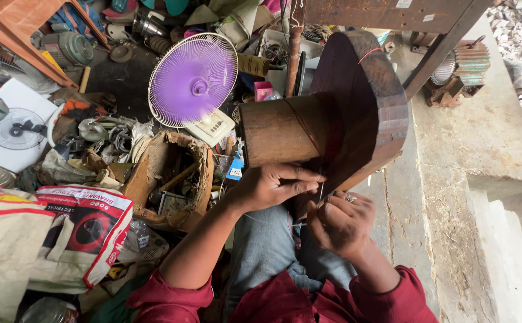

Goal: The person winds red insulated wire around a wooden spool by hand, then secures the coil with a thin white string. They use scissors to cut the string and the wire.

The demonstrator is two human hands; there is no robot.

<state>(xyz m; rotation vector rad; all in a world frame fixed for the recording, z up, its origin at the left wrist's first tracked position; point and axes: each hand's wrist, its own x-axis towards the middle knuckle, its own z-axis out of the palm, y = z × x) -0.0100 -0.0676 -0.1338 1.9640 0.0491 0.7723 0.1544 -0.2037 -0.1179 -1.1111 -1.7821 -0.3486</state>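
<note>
Far left, a printed sack [87,230] lies slumped among scrap, and beside it sits a torn cardboard box [171,179] of odds and ends. Above that, a purple fan [193,79] in a white cage faces up. Now the centre: a wooden former [332,119], a round drum on a broad dark disc, rests over the person's lap. The left hand [273,185] presses against its underside, fingers pinched shut on a thin wire [322,190]. Just beside it, the right hand [340,222] is curled closed, thumb and forefinger nipping the same wire lower down. On the right, a bare concrete ledge [482,155].
</note>
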